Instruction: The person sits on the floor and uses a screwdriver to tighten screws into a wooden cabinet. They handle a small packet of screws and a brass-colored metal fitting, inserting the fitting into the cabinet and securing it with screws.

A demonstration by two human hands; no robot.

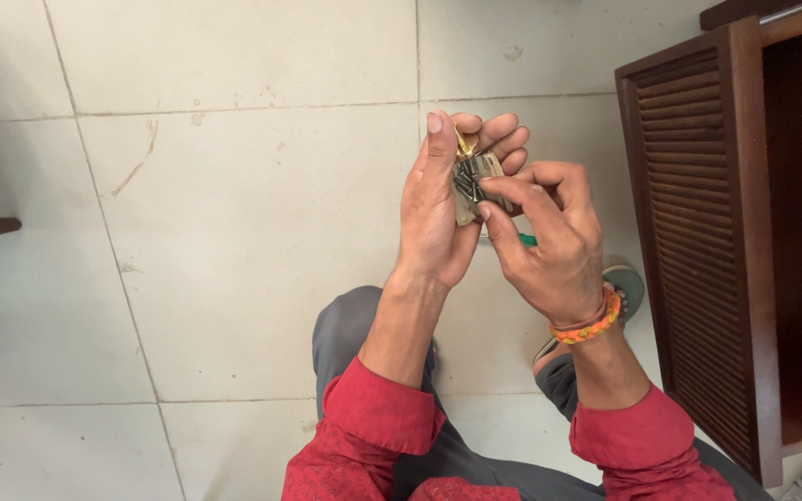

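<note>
My left hand point(433, 209) is in a closed grip around a small clear packet point(472, 186) of dark screws, thumb up along its near side and fingers curled behind it, with a small brass-coloured piece point(465, 144) poking out above the packet between the fingertips. My right hand point(554, 241) meets it from the other side, its grip narrow, forefinger and thumb pinching the packet's lower edge; something green point(527, 239) shows just under that hand, too hidden for me to tell what it is. An orange braided band point(588, 325) sits on the right wrist, and both forearms come out of red sleeves point(378, 417). Below the hands I see grey trousers point(350, 325) and a sandalled foot point(626, 283) on the pale tiled floor point(234, 232). To the right, near the right hand, stands a dark wooden cabinet with a louvred door point(689, 232) swung open
</note>
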